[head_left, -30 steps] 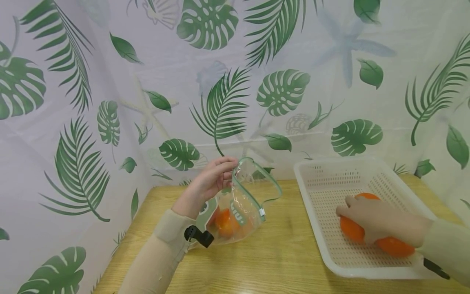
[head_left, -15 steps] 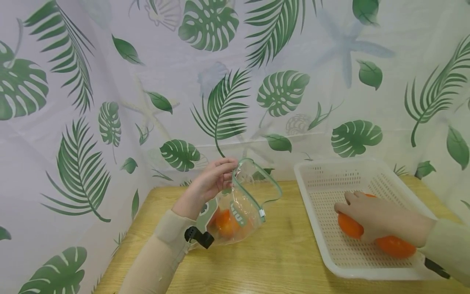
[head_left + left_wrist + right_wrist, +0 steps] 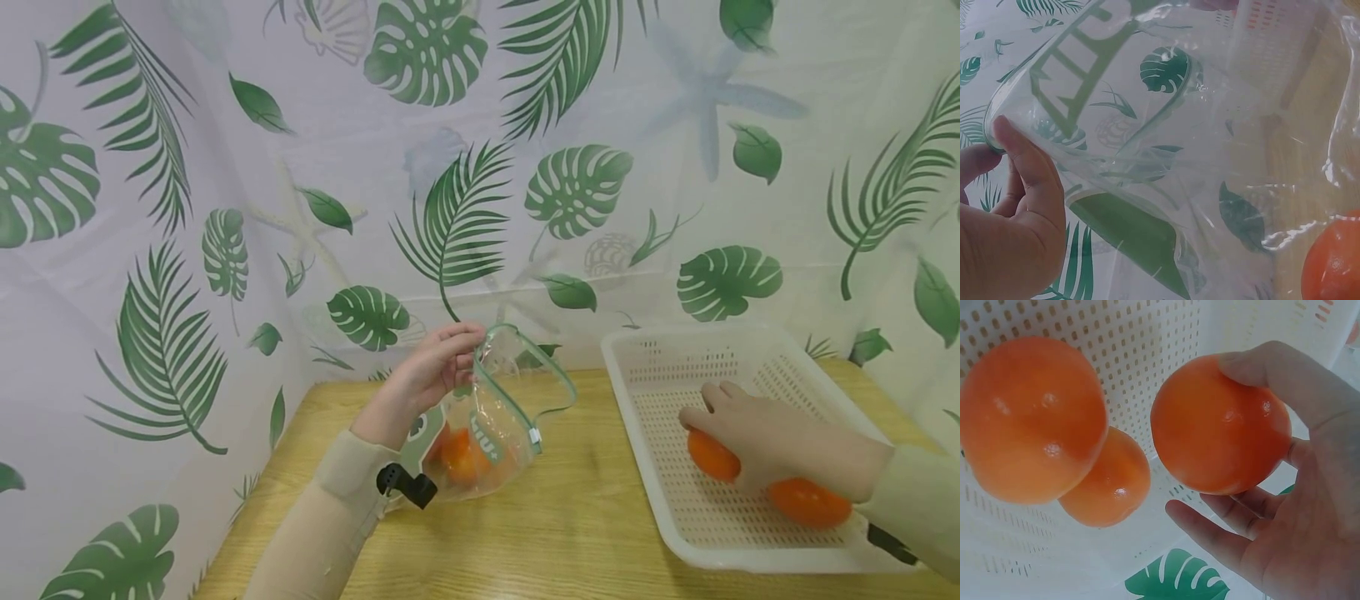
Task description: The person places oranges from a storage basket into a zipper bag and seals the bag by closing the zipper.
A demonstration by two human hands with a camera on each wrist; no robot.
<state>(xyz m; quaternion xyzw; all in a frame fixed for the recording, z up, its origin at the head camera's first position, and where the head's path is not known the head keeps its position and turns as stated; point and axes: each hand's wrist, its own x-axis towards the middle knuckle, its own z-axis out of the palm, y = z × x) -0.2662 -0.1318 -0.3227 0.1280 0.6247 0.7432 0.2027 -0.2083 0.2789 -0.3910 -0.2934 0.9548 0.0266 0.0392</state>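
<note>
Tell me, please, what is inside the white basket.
Inside the white basket are three orange fruits: one gripped by the right hand, two near it. In the head view, that hand covers part of the basket, so whatever lies beneath cannot be seen there.

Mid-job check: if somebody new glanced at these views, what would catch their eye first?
Probably the glossy orange fruits in the white perforated basket, on the right hand's side, where the right hand grips one fruit. Next, the clear bag with a green-edged open mouth, held up at its rim by the left hand, bagged fruit glowing inside. Behind everything, the leaf-printed backdrop fills much of the head view.
</note>
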